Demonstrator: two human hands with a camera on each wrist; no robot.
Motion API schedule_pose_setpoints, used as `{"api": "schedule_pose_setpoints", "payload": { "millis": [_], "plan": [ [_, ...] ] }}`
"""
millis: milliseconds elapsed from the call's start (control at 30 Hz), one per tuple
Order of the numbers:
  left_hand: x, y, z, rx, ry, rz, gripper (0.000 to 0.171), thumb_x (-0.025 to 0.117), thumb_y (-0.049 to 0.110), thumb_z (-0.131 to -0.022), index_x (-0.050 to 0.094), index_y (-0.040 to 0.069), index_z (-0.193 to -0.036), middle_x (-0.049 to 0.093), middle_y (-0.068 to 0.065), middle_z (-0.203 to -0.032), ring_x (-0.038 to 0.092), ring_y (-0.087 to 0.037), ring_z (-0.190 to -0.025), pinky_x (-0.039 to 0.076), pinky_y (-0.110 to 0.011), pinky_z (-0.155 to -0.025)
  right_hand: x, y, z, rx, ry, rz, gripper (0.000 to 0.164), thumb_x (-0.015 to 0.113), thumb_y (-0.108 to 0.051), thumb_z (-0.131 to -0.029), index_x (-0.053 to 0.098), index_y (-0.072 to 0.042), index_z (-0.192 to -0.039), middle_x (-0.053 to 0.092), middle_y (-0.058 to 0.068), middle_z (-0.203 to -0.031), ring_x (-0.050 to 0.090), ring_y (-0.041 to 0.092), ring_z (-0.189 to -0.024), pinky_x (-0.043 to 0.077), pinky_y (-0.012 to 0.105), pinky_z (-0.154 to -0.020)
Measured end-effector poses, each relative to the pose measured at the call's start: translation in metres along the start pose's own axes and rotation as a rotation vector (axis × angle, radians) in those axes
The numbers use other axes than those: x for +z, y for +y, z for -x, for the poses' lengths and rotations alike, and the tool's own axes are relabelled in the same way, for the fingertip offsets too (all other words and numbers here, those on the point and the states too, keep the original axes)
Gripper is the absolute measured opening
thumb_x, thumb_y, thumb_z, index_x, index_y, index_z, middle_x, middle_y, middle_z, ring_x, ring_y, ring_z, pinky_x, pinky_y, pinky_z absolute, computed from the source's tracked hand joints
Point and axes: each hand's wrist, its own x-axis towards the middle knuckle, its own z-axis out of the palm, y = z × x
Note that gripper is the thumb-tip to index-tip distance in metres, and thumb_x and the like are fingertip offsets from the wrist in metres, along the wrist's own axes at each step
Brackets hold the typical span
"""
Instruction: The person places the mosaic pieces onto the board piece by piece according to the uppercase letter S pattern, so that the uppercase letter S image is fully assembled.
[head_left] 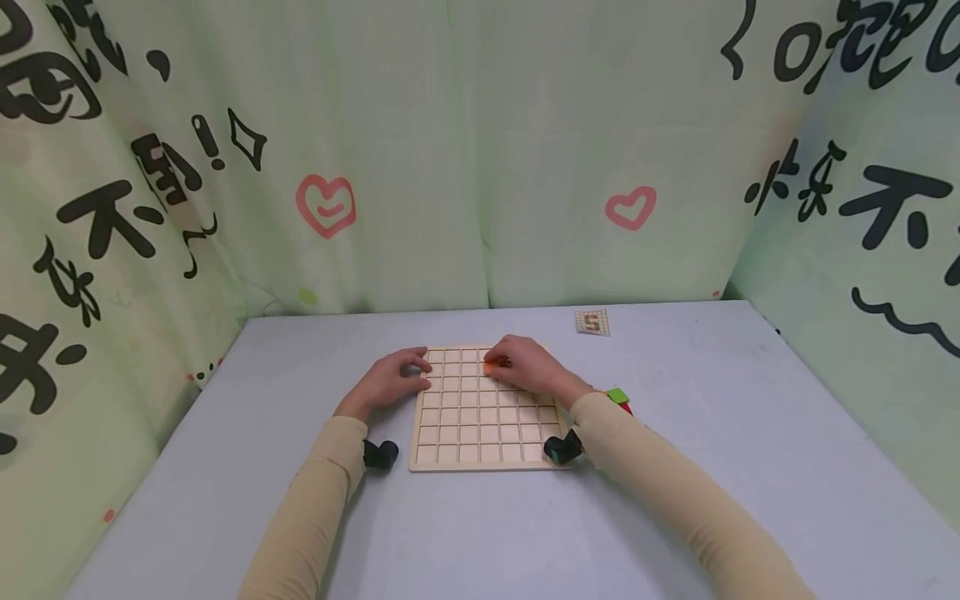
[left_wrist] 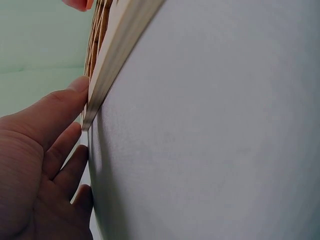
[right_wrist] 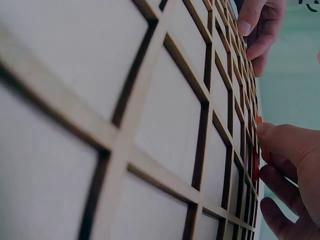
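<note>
A light wooden grid board (head_left: 447,454) with raised strips between square cells lies flat on the table. My left hand (head_left: 392,379) is at its far left edge; in the left wrist view the thumb (left_wrist: 75,90) touches the board's side and the other fingers stretch along past the corner. Over the far rows, my right hand (head_left: 528,364) pinches a small orange block (head_left: 490,367) between thumb and fingers. Just below those fingertips, the right wrist view shows a red piece (right_wrist: 255,167) at the grid, partly hidden by the strips.
A small printed card (head_left: 592,322) with a grid pattern lies beyond the board to the right. Beside my right forearm sit a green block (head_left: 617,395) and a red block (head_left: 626,407), partly covered by the sleeve. Pale green curtains (head_left: 480,167) enclose the table's back and sides.
</note>
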Motion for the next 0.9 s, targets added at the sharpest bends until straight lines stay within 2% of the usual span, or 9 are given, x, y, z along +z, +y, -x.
{"api": "schedule_pose_setpoints", "payload": {
  "millis": [533,700,900],
  "plan": [
    [-0.0002,-0.0008,0.0002,0.004,0.006,0.010,0.026,0.072,0.017,-0.092,0.070,0.006,-0.116,0.044,-0.010,-0.158,0.029,-0.034,-0.151,0.024,-0.050,-0.125,0.0053,0.0007,-0.0059,-0.068,0.035,0.066,0.025,0.067,-0.013,-0.096,0.071,-0.001,-0.116,0.070,0.013,-0.111,0.063,0.028,-0.103,0.052,0.041,-0.094],
    [0.0004,-0.0010,0.0006,0.000,0.001,0.006,0.026,0.071,0.017,-0.093,0.070,0.006,-0.116,0.043,-0.010,-0.158,0.029,-0.034,-0.152,0.024,-0.050,-0.125,0.0069,-0.0005,-0.0051,-0.042,0.039,0.058,0.028,0.066,-0.014,-0.095,0.069,0.002,-0.119,0.068,0.015,-0.111,0.062,0.028,-0.101,0.053,0.041,-0.092],
    [0.0015,-0.0017,0.0002,0.000,0.000,0.007,0.026,0.072,0.018,-0.093,0.070,0.006,-0.116,0.043,-0.009,-0.158,0.029,-0.033,-0.152,0.024,-0.050,-0.125,0.0072,-0.0002,-0.0047,-0.016,0.033,0.048,0.024,0.065,-0.013,-0.096,0.072,-0.001,-0.115,0.068,0.013,-0.112,0.062,0.028,-0.106,0.053,0.041,-0.095]
  ]
}}
